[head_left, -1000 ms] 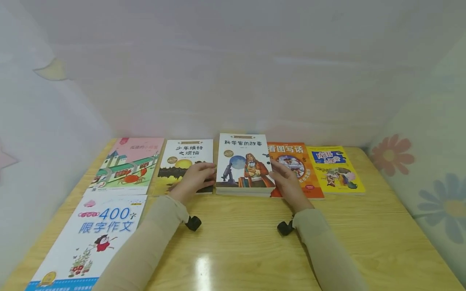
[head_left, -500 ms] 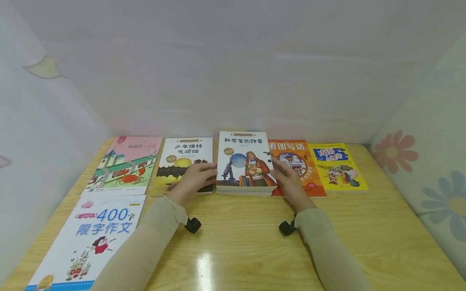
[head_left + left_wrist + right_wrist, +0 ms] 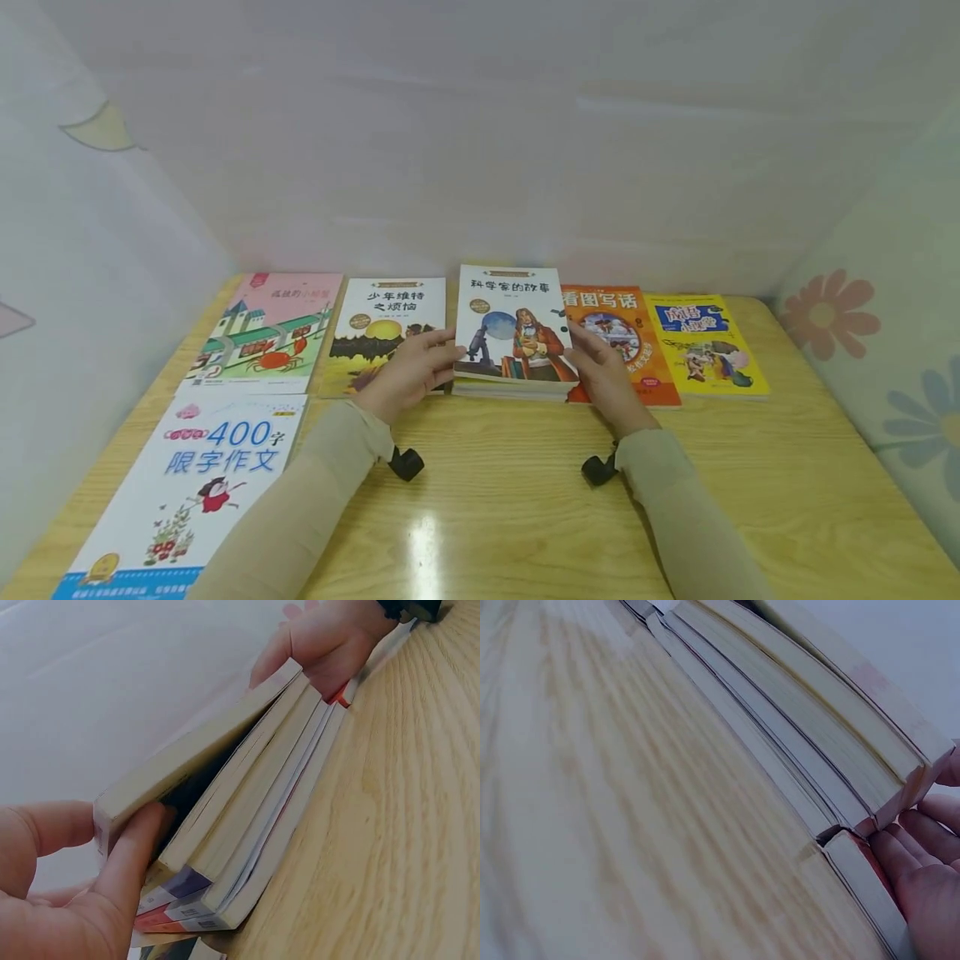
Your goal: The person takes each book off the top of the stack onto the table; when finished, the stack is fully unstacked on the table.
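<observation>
A wooden table [image 3: 510,500] is seen, hemmed in by pale sheeting. At 12 o'clock of the table's middle a stack of books is topped by the scientist book [image 3: 515,327], which is gripped at its left edge by the left hand [image 3: 414,367] and at its right edge by the right hand [image 3: 602,372]. At 3 o'clock of it the orange book [image 3: 626,350] is laid, then the yellow book [image 3: 705,343]. At 9 o'clock the white-and-yellow book [image 3: 378,321] is placed, and beyond it the pink book [image 3: 272,329]. At 7 o'clock the large white "400" book [image 3: 191,487] is found. Beige sleeves are worn on both arms
</observation>
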